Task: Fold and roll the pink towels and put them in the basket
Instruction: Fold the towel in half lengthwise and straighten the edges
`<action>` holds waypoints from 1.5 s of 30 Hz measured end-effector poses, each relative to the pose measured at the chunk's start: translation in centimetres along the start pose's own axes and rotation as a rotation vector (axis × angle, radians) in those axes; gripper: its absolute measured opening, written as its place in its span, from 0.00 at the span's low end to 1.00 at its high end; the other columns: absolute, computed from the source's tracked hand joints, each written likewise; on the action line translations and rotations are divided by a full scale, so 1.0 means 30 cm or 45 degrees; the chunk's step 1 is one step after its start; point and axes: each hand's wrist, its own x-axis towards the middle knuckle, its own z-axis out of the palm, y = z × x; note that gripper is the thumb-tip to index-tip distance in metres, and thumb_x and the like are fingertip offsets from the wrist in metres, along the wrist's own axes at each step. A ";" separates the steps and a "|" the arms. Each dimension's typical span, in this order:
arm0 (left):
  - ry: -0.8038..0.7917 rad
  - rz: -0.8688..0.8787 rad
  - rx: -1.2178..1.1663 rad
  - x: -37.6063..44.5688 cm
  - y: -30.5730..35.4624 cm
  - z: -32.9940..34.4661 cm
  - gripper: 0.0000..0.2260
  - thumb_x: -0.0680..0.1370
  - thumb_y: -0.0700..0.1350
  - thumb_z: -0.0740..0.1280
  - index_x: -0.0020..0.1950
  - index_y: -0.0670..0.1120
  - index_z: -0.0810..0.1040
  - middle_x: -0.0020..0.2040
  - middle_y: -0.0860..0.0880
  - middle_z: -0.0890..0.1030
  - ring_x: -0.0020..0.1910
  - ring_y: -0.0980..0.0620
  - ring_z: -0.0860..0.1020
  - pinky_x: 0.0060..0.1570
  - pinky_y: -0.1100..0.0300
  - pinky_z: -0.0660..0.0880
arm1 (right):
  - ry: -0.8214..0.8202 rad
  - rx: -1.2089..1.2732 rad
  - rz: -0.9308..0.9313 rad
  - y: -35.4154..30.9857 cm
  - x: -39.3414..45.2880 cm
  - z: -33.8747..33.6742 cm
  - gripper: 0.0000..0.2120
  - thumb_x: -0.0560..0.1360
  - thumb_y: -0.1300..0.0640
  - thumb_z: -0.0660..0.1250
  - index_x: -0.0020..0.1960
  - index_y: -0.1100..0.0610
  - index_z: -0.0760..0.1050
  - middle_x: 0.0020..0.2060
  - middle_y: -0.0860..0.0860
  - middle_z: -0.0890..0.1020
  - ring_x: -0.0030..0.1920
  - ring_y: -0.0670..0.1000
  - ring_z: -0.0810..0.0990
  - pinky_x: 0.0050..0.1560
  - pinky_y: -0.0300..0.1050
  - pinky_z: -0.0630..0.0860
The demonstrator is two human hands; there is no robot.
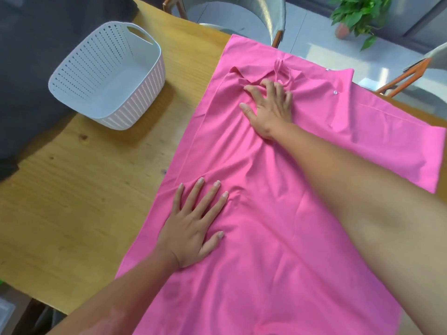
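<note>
White perforated basket (106, 78) at ten o'clock on the wooden bench (72, 189), tipped slightly, well apart from the cloth. Left hand (193, 226) at seven o'clock, fingers straight and spread, pressed flat on the near left part of the pink towel (278, 250). Towel spread across the bench from six to two o'clock, creased. Right hand (271, 107) at one o'clock, fingers curled, bunching the towel's far fold. Potted plant (358, 15) on the floor at one o'clock.
</note>
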 end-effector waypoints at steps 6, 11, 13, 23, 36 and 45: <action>-0.029 -0.020 -0.043 0.003 0.002 -0.013 0.32 0.82 0.63 0.51 0.83 0.52 0.51 0.84 0.48 0.50 0.82 0.40 0.47 0.76 0.34 0.51 | 0.004 0.030 -0.041 0.001 0.137 -0.057 0.24 0.80 0.36 0.52 0.72 0.44 0.64 0.72 0.54 0.66 0.73 0.58 0.61 0.73 0.64 0.56; -0.013 -0.012 -0.050 0.001 0.001 -0.005 0.32 0.81 0.64 0.51 0.83 0.53 0.52 0.84 0.48 0.51 0.82 0.40 0.48 0.77 0.35 0.50 | 0.058 0.105 -0.143 0.008 0.151 -0.080 0.21 0.79 0.42 0.58 0.71 0.46 0.66 0.70 0.52 0.69 0.71 0.58 0.65 0.70 0.62 0.61; -0.016 -0.013 -0.051 0.003 0.001 -0.005 0.33 0.81 0.64 0.52 0.83 0.53 0.52 0.84 0.48 0.51 0.82 0.40 0.48 0.77 0.35 0.49 | 0.062 0.109 -0.115 0.010 0.165 -0.094 0.24 0.80 0.43 0.57 0.76 0.42 0.59 0.76 0.56 0.62 0.75 0.61 0.61 0.72 0.63 0.58; -0.002 -0.043 -0.058 0.001 0.007 -0.017 0.34 0.80 0.64 0.53 0.83 0.52 0.53 0.84 0.47 0.51 0.82 0.40 0.49 0.77 0.35 0.48 | -0.228 -0.160 0.014 -0.087 0.252 -0.145 0.29 0.83 0.38 0.44 0.81 0.46 0.50 0.81 0.56 0.53 0.79 0.65 0.49 0.74 0.65 0.54; 0.022 -0.084 -0.110 -0.003 0.010 -0.021 0.35 0.80 0.66 0.53 0.83 0.50 0.53 0.83 0.45 0.50 0.82 0.40 0.49 0.76 0.33 0.49 | -0.031 0.025 -0.013 -0.088 0.258 -0.150 0.31 0.84 0.43 0.50 0.82 0.56 0.48 0.81 0.48 0.50 0.79 0.58 0.55 0.76 0.60 0.59; -0.014 -0.100 -0.067 -0.004 0.008 -0.017 0.35 0.80 0.67 0.52 0.83 0.52 0.53 0.83 0.46 0.51 0.81 0.37 0.49 0.72 0.26 0.47 | 0.055 0.043 -0.113 -0.105 0.345 -0.191 0.26 0.84 0.53 0.57 0.79 0.57 0.57 0.79 0.50 0.60 0.75 0.58 0.63 0.72 0.57 0.64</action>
